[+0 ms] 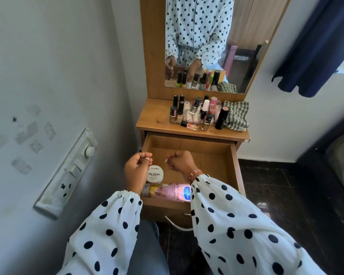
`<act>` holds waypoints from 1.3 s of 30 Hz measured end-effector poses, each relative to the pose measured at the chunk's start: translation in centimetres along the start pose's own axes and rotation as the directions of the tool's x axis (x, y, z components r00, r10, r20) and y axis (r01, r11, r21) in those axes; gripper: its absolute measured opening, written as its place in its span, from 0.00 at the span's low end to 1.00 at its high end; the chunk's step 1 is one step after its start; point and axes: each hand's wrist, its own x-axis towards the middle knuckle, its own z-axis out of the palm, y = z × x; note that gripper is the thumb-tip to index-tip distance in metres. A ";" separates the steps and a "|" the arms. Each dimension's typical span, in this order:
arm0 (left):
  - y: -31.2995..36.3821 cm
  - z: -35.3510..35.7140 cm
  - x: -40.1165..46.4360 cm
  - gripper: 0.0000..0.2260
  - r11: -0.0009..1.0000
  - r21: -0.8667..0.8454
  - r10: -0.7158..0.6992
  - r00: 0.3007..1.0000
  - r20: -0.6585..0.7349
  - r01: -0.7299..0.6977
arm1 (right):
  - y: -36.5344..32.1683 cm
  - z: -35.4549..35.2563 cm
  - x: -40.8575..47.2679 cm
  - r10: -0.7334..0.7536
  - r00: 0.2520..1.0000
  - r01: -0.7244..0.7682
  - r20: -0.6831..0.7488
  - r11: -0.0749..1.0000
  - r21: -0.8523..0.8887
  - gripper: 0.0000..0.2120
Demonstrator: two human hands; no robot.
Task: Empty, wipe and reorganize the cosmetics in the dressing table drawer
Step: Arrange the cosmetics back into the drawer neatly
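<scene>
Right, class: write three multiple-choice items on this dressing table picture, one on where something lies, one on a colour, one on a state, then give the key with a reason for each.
1. Where is the white jar labelled as nail polish remover wipes?
A. On the tabletop by the mirror
B. Inside the drawer, near its front left
C. On the floor

2. What colour is the lotion bottle lying along the drawer front?
A. Pink
B. Green
C. Black

3. What state is the drawer in?
A. Closed
C. Taken out and set on the floor
B. Pulled open

Key: 1 B, the jar sits on the drawer floor beside the left hand. 2 A, its body is pink with a blue logo. 3 B, its inside is visible below the tabletop, where the nail polishes and checked cloth stand.
</scene>
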 end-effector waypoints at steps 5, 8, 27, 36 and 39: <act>2.6 1.9 0.4 0.11 0.997 0.028 0.064 0.995 0.070 -0.066 | -3.8 -3.6 -1.1 -0.152 0.986 0.148 -0.066 0.987 -0.059 0.06; 5.3 3.7 1.3 0.10 0.994 0.009 0.107 0.988 0.116 -0.109 | -6.6 -6.2 -0.9 -0.243 0.963 0.233 -0.114 0.968 -0.097 0.08; 10.1 7.7 7.4 0.08 0.981 0.122 0.143 0.987 0.070 -0.150 | -15.2 -9.6 3.5 -0.583 0.812 0.372 -0.042 0.570 -0.733 0.06; 9.8 8.4 9.3 0.12 0.954 0.238 0.171 0.983 0.065 -0.182 | -13.9 -5.9 5.2 -0.574 0.805 0.382 0.147 0.312 -0.870 0.16; 9.5 8.7 9.5 0.12 0.955 0.244 0.156 0.985 0.071 -0.169 | -13.6 -5.9 5.4 -0.572 0.811 0.370 0.126 0.334 -0.867 0.15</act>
